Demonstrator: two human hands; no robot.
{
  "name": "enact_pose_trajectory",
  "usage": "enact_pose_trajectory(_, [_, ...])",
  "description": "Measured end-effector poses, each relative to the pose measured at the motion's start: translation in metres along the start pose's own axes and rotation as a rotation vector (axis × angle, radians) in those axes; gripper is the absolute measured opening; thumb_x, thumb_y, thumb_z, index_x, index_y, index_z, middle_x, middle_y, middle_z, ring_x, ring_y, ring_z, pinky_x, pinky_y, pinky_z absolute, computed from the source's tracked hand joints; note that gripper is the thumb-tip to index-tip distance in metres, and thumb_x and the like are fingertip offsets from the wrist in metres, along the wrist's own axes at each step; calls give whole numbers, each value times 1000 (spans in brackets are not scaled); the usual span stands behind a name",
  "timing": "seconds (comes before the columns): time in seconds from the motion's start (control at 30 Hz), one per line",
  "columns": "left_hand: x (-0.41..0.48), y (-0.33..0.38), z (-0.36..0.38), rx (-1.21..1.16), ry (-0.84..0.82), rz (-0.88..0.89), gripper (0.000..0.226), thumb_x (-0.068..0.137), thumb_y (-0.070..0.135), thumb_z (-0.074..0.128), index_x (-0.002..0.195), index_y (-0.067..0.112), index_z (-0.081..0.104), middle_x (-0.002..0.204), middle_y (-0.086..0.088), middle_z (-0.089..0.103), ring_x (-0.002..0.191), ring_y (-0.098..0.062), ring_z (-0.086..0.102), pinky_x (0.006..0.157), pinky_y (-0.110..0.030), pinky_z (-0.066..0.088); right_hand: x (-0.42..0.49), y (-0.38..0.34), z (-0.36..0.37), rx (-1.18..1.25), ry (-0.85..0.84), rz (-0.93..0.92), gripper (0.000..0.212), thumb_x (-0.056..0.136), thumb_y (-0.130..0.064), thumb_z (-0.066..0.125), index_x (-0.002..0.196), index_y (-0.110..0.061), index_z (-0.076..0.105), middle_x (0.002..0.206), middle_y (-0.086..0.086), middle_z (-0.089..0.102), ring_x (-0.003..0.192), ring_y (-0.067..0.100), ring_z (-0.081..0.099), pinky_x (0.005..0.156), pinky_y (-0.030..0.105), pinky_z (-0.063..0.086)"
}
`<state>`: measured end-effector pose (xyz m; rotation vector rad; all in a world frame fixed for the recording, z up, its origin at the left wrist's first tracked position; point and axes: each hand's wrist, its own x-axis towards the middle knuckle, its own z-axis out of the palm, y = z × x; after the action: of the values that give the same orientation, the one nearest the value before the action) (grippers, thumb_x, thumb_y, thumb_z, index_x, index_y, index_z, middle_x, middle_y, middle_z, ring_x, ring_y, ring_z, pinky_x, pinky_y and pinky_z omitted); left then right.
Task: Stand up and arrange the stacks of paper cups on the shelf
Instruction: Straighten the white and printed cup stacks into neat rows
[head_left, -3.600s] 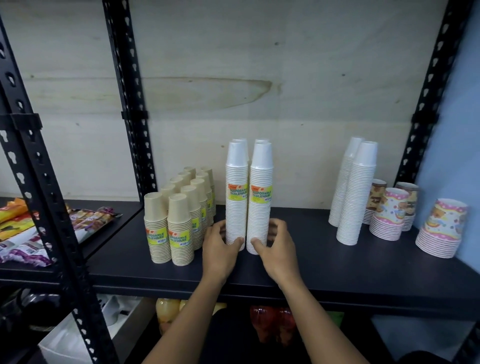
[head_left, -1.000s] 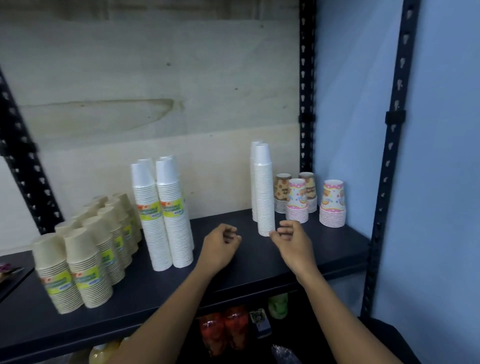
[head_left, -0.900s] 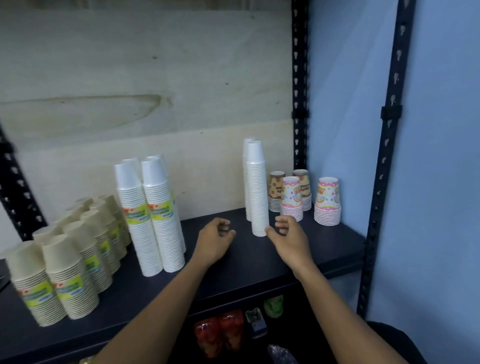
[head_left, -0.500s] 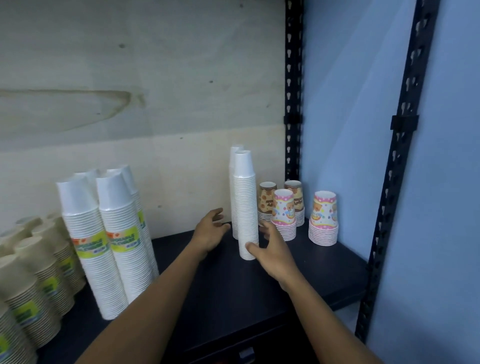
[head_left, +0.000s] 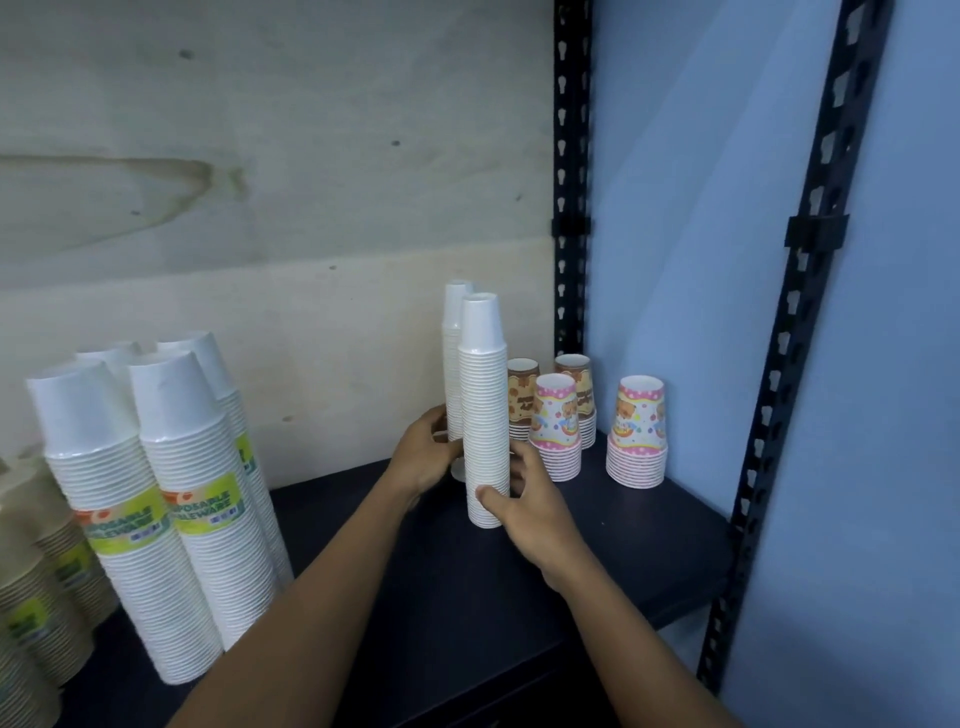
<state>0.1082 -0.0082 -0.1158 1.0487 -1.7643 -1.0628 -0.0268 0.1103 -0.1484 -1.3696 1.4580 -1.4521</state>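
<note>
Right hand (head_left: 524, 506) wraps thumb and fingers round the foot of the front white stack (head_left: 483, 415); left hand (head_left: 423, 460) curls about the lower part of the rear white stack (head_left: 454, 358) just behind, both upright mid-shelf (head_left: 649, 545). We judge it best to grip low and slide rather than lift, columns plumb and close together, since tall stacks tip easily. To the right stand four short printed stacks (head_left: 557, 431), to the left the labelled white stacks (head_left: 192, 519) — every cup nested mouth-down, holding only the next cup.
</note>
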Motion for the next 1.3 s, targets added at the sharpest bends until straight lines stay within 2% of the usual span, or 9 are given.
enact_pose_trajectory(0.07, [-5,0,3,-24,46,-10,53,89,16,76,136,26,56,123,8,66,110,-7,63,87,-23,52,-6,-3,-4,10,15,3,62,86,-21,74,137,-37,44,123,-19,62,110,-2,62,92,24,52])
enact_pose_trajectory(0.27, [-43,9,-2,-16,165,-49,57,83,10,80,134,22,60,125,3,68,112,-15,66,102,-42,53,-33,-14,-17,14,30,-23,58,85,-19,77,134,-33,49,118,-17,66,107,-1,65,93,26,54])
enact_pose_trajectory(0.4, [-84,28,-6,-20,229,-39,58,84,8,79,137,17,59,123,2,69,110,-14,67,99,-37,54,-55,-26,-25,32,6,-46,56,84,-16,78,132,-31,52,116,-14,69,102,-1,68,93,28,55])
enact_pose_trajectory(0.57, [-144,46,-14,-19,294,-2,59,83,11,81,137,19,59,124,3,70,110,-12,67,98,-36,55,-81,-41,-27,64,-33,-96,51,85,-11,78,129,-26,56,112,-12,71,92,-6,69,81,17,53])
enact_pose_trajectory(0.7, [-201,56,-26,5,327,21,60,83,16,81,138,20,58,126,4,69,110,-9,66,94,-30,55,-101,-51,-13,96,-96,-123,51,85,-17,79,129,-26,56,111,-10,73,93,-3,70,85,26,56])
enact_pose_trajectory(0.87, [-265,65,-54,38,382,37,57,84,14,80,136,25,59,121,8,70,105,-6,67,82,-20,52,-130,-66,18,139,-155,-140,53,85,-20,80,130,-29,55,111,-10,72,96,-1,69,82,23,53])
enact_pose_trajectory(1.03, [-307,54,-85,63,449,-4,57,84,21,81,136,27,60,123,9,69,104,-8,69,87,-28,56,-153,-73,57,162,-214,-136,57,85,-25,79,135,-32,52,115,-12,71,103,2,67,83,25,52])
enact_pose_trajectory(1.17, [-321,45,-109,68,492,-11,54,86,20,79,136,28,60,123,10,70,104,-7,69,93,-35,58,-163,-81,83,163,-250,-142,56,86,-24,78,134,-33,52,115,-14,69,101,-1,66,77,18,49])
enact_pose_trajectory(1.3, [-328,38,-123,15,534,3,51,88,12,76,136,23,59,121,8,72,100,0,69,81,-19,57,-165,-82,103,143,-279,-150,56,86,-24,78,134,-34,51,115,-17,68,101,-3,65,76,16,49])
